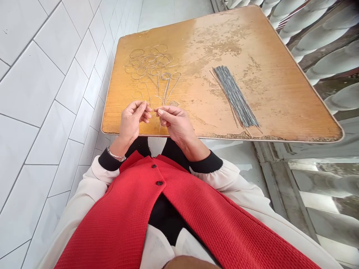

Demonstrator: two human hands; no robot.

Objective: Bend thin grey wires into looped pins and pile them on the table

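L hand (131, 121) & R hand (175, 121), both pinched shut on thin pale wire strand (160, 129), prob. best held close together for control; looped pale wires (150, 63) ahead, grey straight-wire bundle (235, 97) to R.

A worn wooden table (252, 56) with rounded corners is shown in daylight, its varnish flaked along the near edge. A wall of white oblong tiles (33, 93) is seen at the left, a plain pale floor (168, 13) at the far side, and a row of grey rounded balusters (328, 63) at the right.
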